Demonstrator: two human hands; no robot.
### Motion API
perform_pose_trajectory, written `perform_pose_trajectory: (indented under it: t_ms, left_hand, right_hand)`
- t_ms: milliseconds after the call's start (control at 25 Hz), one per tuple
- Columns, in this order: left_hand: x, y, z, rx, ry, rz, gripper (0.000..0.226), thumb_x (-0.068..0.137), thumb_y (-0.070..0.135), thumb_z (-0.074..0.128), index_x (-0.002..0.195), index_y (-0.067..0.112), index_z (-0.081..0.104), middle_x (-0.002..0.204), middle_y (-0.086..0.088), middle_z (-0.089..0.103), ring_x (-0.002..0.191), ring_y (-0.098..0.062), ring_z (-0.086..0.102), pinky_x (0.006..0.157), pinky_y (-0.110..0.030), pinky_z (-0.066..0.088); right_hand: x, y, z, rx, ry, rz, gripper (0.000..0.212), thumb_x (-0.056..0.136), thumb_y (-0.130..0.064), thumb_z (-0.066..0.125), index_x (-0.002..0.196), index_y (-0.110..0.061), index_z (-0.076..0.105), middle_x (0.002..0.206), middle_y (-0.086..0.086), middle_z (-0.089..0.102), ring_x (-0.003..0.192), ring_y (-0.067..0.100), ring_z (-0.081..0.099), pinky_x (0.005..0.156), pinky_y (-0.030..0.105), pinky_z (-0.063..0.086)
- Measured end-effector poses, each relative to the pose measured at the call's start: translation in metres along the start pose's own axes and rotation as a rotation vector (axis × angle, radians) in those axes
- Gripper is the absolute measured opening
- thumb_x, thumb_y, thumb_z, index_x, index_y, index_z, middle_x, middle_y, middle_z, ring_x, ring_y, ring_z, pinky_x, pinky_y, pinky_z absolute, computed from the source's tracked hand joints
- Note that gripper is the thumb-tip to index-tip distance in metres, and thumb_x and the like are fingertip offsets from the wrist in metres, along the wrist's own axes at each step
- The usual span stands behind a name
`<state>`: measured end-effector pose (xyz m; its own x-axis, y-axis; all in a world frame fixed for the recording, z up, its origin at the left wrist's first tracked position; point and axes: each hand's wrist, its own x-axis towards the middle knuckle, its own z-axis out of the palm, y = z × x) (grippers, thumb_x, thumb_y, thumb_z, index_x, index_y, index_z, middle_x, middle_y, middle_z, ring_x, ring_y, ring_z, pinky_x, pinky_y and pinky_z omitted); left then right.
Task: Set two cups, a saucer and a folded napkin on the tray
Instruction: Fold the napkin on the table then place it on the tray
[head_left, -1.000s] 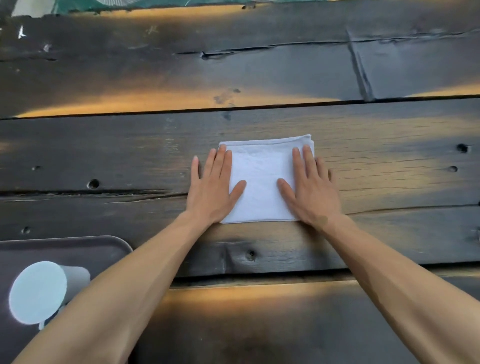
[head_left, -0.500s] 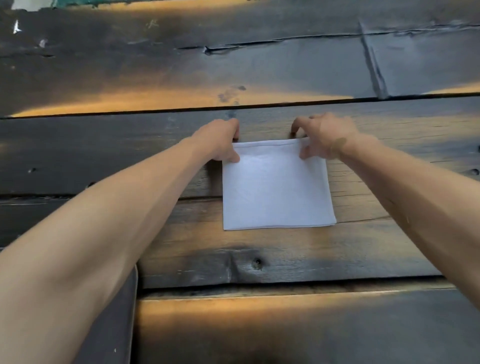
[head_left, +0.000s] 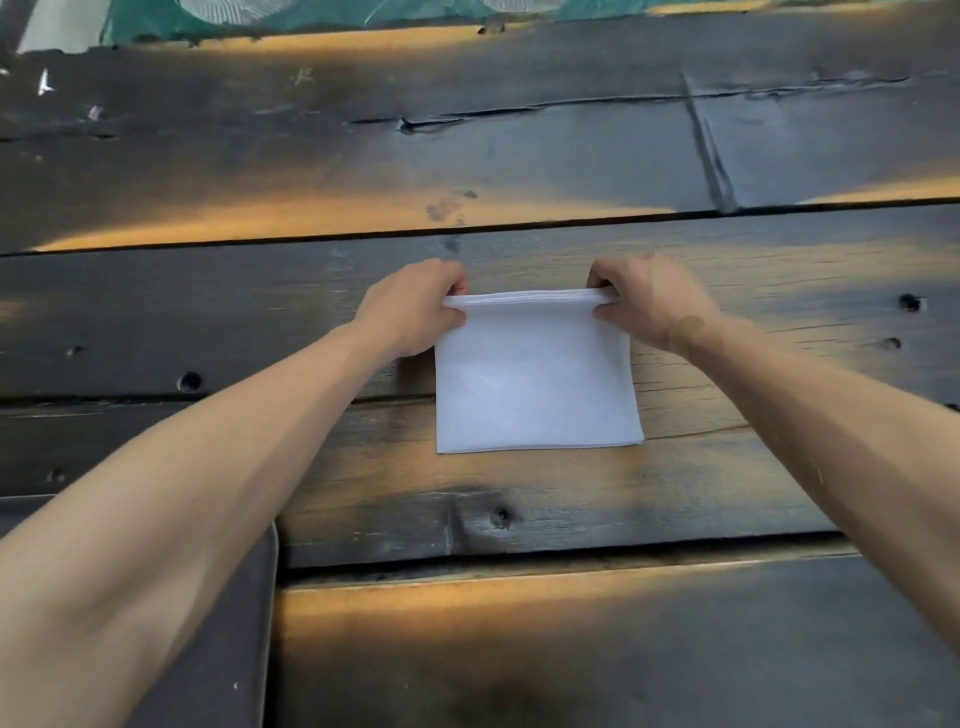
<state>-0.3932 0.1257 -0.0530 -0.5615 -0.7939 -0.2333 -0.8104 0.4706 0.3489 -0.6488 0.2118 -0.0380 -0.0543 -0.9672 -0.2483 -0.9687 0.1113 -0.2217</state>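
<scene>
A white folded napkin (head_left: 535, 384) lies on the dark wooden table (head_left: 571, 649). My left hand (head_left: 415, 306) pinches its far left corner and my right hand (head_left: 649, 301) pinches its far right corner. The far edge is lifted a little off the wood, while the near edge still rests flat. A dark grey tray (head_left: 244, 639) shows only as a strip at the lower left, mostly hidden under my left forearm. No cup or saucer is in view.
The table is made of wide charred planks with gaps, knots and small holes. Green netting (head_left: 260, 15) runs along the far edge at the top.
My hands went from pressing flat on the napkin to its far corners. They now pinch those corners and have raised the far edge slightly.
</scene>
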Motion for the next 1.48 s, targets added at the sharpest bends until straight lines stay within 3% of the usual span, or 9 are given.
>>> perform_pose_trajectory:
  t_ms: [120, 240, 360, 440, 720, 880, 1200, 1320, 1480]
  left_hand:
    - [-0.026, 0.007, -0.002, 0.009, 0.147, 0.044, 0.018, 0.089, 0.029, 0.06, 0.086, 0.031, 0.043, 0.09, 0.009, 0.047, 0.082, -0.017, 0.045, 0.063, -0.035, 0.037]
    - [-0.056, 0.013, 0.002, 0.045, 0.197, 0.111, 0.013, 0.09, 0.03, 0.055, 0.088, 0.031, 0.042, 0.091, 0.008, 0.045, 0.086, -0.017, 0.046, 0.059, -0.034, 0.039]
    - [-0.083, 0.014, 0.01, 0.083, 0.185, 0.151, 0.009, 0.088, 0.03, 0.055, 0.094, 0.026, 0.049, 0.099, 0.006, 0.05, 0.095, -0.017, 0.049, 0.059, -0.031, 0.036]
    - [-0.097, 0.014, 0.019, 0.089, 0.184, 0.171, 0.009, 0.088, 0.029, 0.055, 0.095, 0.026, 0.05, 0.1, 0.007, 0.051, 0.096, -0.017, 0.05, 0.059, -0.029, 0.035]
    - [-0.124, 0.009, 0.048, 0.055, 0.11, 0.155, 0.014, 0.089, 0.033, 0.063, 0.098, 0.025, 0.055, 0.104, 0.008, 0.052, 0.1, -0.016, 0.051, 0.064, -0.03, 0.038]
    - [-0.127, 0.005, 0.058, 0.014, 0.077, 0.177, 0.011, 0.091, 0.033, 0.061, 0.098, 0.025, 0.056, 0.105, 0.008, 0.052, 0.102, -0.014, 0.05, 0.065, -0.031, 0.042]
    - [-0.13, 0.001, 0.069, 0.0, 0.095, 0.221, 0.016, 0.088, 0.039, 0.063, 0.094, 0.027, 0.056, 0.101, 0.011, 0.052, 0.095, -0.011, 0.048, 0.06, -0.028, 0.04]
    - [-0.127, 0.001, 0.072, 0.018, 0.091, 0.229, 0.019, 0.087, 0.043, 0.065, 0.094, 0.027, 0.058, 0.1, 0.011, 0.053, 0.09, -0.011, 0.046, 0.063, -0.028, 0.037]
    - [-0.127, 0.002, 0.074, -0.001, 0.111, 0.234, 0.015, 0.09, 0.039, 0.066, 0.092, 0.025, 0.063, 0.096, 0.008, 0.055, 0.086, -0.015, 0.047, 0.065, -0.028, 0.036]
  right_hand:
    - [-0.031, -0.004, -0.005, -0.023, 0.094, -0.048, 0.017, 0.089, -0.013, 0.057, 0.104, -0.019, 0.053, 0.085, 0.009, 0.066, 0.074, 0.031, 0.057, 0.056, 0.033, 0.04]
    - [-0.062, -0.008, -0.005, -0.044, 0.096, -0.07, 0.02, 0.089, -0.014, 0.058, 0.105, -0.02, 0.048, 0.081, 0.006, 0.065, 0.065, 0.026, 0.053, 0.05, 0.029, 0.033]
    - [-0.087, -0.014, -0.001, 0.029, 0.047, -0.096, 0.021, 0.088, -0.021, 0.058, 0.106, -0.023, 0.047, 0.093, 0.003, 0.068, 0.08, 0.029, 0.06, 0.063, 0.036, 0.047]
    - [-0.1, -0.016, 0.008, 0.042, 0.026, -0.119, 0.022, 0.087, -0.024, 0.058, 0.106, -0.024, 0.048, 0.098, 0.002, 0.068, 0.086, 0.029, 0.061, 0.071, 0.039, 0.048]
    - [-0.121, -0.011, 0.05, 0.149, -0.004, -0.104, 0.024, 0.087, -0.025, 0.064, 0.107, -0.021, 0.05, 0.111, -0.004, 0.057, 0.102, 0.029, 0.058, 0.074, 0.041, 0.049]
    - [-0.122, -0.002, 0.066, 0.172, -0.016, -0.098, 0.04, 0.092, -0.029, 0.061, 0.129, -0.024, 0.048, 0.127, -0.009, 0.057, 0.141, 0.015, 0.036, 0.092, 0.042, 0.048]
    - [-0.123, 0.013, 0.079, 0.179, 0.007, -0.132, 0.05, 0.095, -0.038, 0.054, 0.142, -0.027, 0.041, 0.143, -0.006, 0.052, 0.144, 0.011, 0.03, 0.097, 0.038, 0.047]
    - [-0.126, 0.019, 0.088, 0.105, 0.033, -0.216, 0.046, 0.099, -0.042, 0.041, 0.14, -0.022, 0.042, 0.15, -0.003, 0.045, 0.146, 0.014, 0.026, 0.107, 0.036, 0.037]
    - [-0.131, 0.024, 0.098, -0.063, -0.008, -0.304, 0.035, 0.101, -0.047, 0.029, 0.123, -0.024, 0.042, 0.163, -0.01, 0.011, 0.151, 0.011, 0.001, 0.122, 0.039, 0.008]
